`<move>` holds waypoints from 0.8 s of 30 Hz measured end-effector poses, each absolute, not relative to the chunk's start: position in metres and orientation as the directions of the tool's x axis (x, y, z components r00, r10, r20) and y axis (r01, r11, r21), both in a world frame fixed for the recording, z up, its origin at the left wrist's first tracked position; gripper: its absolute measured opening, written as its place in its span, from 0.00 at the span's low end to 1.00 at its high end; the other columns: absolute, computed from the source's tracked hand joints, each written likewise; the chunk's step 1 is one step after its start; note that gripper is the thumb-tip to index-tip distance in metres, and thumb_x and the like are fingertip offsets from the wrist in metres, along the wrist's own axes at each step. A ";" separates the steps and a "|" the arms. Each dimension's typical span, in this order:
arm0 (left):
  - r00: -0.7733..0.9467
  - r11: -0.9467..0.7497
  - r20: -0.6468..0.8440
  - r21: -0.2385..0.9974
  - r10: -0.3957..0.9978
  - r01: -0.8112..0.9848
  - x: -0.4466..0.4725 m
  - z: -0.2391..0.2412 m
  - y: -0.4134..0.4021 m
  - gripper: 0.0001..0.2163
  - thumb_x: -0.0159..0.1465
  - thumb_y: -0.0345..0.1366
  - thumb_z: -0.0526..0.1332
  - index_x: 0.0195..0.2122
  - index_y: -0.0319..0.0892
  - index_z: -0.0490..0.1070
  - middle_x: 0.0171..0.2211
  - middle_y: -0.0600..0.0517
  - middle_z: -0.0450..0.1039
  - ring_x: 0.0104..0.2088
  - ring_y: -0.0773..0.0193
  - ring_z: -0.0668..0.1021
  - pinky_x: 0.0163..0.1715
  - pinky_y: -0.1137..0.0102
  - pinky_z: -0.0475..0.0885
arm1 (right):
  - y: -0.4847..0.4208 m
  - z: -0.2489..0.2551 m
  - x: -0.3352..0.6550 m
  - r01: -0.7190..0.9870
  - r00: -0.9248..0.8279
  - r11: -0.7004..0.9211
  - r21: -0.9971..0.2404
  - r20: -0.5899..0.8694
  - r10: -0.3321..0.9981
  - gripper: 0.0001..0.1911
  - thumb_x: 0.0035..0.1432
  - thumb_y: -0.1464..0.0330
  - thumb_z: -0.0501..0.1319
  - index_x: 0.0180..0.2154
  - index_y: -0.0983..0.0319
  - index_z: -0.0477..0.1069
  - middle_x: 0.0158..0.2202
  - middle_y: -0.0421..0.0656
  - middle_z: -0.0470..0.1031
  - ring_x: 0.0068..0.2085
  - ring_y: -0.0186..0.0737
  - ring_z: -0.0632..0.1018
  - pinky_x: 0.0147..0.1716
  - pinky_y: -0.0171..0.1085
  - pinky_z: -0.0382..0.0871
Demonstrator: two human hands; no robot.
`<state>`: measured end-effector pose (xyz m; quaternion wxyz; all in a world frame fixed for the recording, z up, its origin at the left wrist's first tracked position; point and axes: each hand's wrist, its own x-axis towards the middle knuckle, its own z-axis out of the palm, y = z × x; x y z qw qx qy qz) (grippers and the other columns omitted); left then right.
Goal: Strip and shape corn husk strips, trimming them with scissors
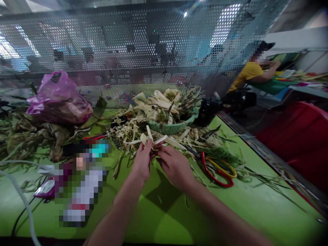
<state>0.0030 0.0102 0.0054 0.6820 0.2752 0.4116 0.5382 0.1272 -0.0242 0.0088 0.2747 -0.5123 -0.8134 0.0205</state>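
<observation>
Between my two hands is a small piece made of pale dried leaf strips (146,137), with several ends sticking outward. My left hand (142,160) pinches it from the left, thumb on top. My right hand (174,164) has its fingers curled against its right side; the fingertips are partly hidden. Just beyond lies a heap of cut leaf scraps around a green basket (167,128) piled with pale husk-like leaves (160,104). To the right of my right hand lie scissors (217,172) with red and yellow handles, blades toward the heap.
A purple plastic bag (60,102) rests on dry leaves at the left. Blurred-out items, a purple packet (45,188) and a white cable (22,194) lie nearer. A perforated metal screen (107,51) stands behind. At right are a red surface (299,143) and a person in yellow (252,72).
</observation>
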 end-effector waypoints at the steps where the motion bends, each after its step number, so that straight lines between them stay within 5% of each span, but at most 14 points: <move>1: 0.077 0.268 -0.266 0.822 0.961 -0.503 0.003 0.004 0.010 0.22 0.56 0.47 0.63 0.48 0.42 0.66 0.39 0.47 0.77 0.35 0.65 0.77 0.31 0.74 0.68 | -0.025 0.008 0.127 0.832 -0.303 0.454 -0.320 0.425 0.853 0.09 0.59 0.72 0.57 0.41 0.60 0.73 0.40 0.47 0.74 0.41 0.45 0.74 0.40 0.41 0.66; 11: 0.045 0.223 -0.231 0.845 0.972 -0.486 0.018 0.004 -0.001 0.19 0.56 0.44 0.65 0.46 0.43 0.68 0.45 0.48 0.73 0.42 0.64 0.74 0.44 0.70 0.67 | -0.021 0.001 0.122 0.652 -0.044 0.333 -0.682 0.404 0.914 0.07 0.57 0.73 0.58 0.34 0.60 0.74 0.39 0.45 0.75 0.39 0.41 0.74 0.37 0.37 0.66; 19: -0.170 -0.044 0.016 0.986 0.985 -0.161 -0.004 0.017 0.006 0.14 0.60 0.49 0.58 0.31 0.42 0.68 0.26 0.55 0.69 0.28 0.68 0.70 0.33 0.72 0.64 | -0.025 0.010 0.123 0.636 -0.223 0.314 -0.705 0.222 0.949 0.06 0.47 0.77 0.59 0.25 0.62 0.71 0.28 0.41 0.70 0.30 0.36 0.70 0.29 0.33 0.60; 24: -0.151 -0.080 0.047 0.972 0.987 -0.222 -0.011 0.018 0.012 0.11 0.61 0.46 0.58 0.30 0.43 0.66 0.23 0.57 0.66 0.26 0.69 0.68 0.31 0.74 0.62 | -0.025 0.013 0.125 0.562 -0.423 0.282 -0.778 0.023 0.906 0.07 0.42 0.79 0.58 0.23 0.63 0.71 0.26 0.39 0.70 0.28 0.34 0.70 0.27 0.32 0.60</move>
